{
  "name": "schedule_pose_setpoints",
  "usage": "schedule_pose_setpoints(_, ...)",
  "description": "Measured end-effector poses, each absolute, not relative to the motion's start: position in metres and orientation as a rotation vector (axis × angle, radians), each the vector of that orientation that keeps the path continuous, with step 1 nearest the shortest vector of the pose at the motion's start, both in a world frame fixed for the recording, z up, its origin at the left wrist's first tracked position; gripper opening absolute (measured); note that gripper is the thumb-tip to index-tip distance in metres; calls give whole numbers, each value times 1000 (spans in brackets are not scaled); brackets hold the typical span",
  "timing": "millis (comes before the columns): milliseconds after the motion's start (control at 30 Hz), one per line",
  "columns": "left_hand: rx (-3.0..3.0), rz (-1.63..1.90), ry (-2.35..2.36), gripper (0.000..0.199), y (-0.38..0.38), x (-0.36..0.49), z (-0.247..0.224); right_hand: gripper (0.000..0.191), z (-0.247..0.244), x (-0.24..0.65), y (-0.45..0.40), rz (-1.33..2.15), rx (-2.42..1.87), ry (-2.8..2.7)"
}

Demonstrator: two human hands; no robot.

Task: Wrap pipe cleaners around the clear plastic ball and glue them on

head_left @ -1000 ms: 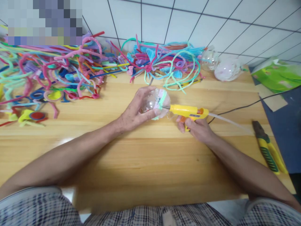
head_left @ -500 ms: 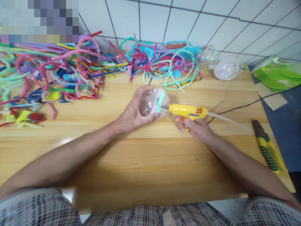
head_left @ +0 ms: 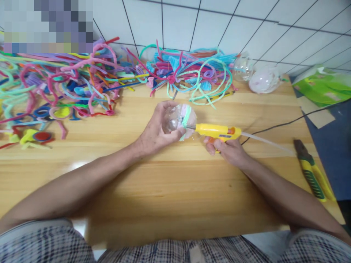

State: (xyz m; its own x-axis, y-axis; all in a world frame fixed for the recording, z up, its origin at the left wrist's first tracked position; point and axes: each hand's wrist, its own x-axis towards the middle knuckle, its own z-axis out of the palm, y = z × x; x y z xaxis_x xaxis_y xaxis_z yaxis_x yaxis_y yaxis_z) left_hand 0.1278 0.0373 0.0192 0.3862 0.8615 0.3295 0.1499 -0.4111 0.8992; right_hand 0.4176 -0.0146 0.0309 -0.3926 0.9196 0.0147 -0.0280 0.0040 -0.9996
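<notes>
My left hand (head_left: 160, 128) is wrapped round a clear plastic ball (head_left: 172, 120), thumb along its near side. Around the ball runs a band of mint-green and pale lilac pipe cleaners (head_left: 187, 114). My right hand (head_left: 226, 148) grips a yellow hot glue gun (head_left: 212, 129) by its handle, fingers at the orange trigger. The metal nozzle points left and meets the green strand, or comes very near it. A translucent glue stick (head_left: 265, 140) trails from the gun's back end. My palm hides part of the ball.
Tangled pipe cleaners (head_left: 90, 78) in many colours heap along the back and left. Two more clear balls (head_left: 264, 79) sit at the back right by the tiled wall. Pliers (head_left: 311, 171) lie near the right edge, and a black cord (head_left: 285, 122) crosses the table.
The ball has turned slightly in my left hand, and the thumb sits a little higher on it. The glue gun has shifted slightly left and down, still against or close to the green strand.
</notes>
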Motion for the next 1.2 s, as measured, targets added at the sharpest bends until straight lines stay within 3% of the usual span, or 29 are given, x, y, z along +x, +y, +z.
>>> schedule_pose_setpoints(500, 1857, 1112, 881, 78, 41, 129, 17, 52, 32, 415, -16, 1460, -974, -1496)
schedule_pose_setpoints(833, 2138, 1158, 840, 61, 45, 121, 22, 46, 26, 417, -16, 1453, -939, -1510)
schedule_pose_setpoints(1200, 2110, 1137, 843, 62, 48, 121, 24, 48, 24, 418, -20, 1449, -981, -1499)
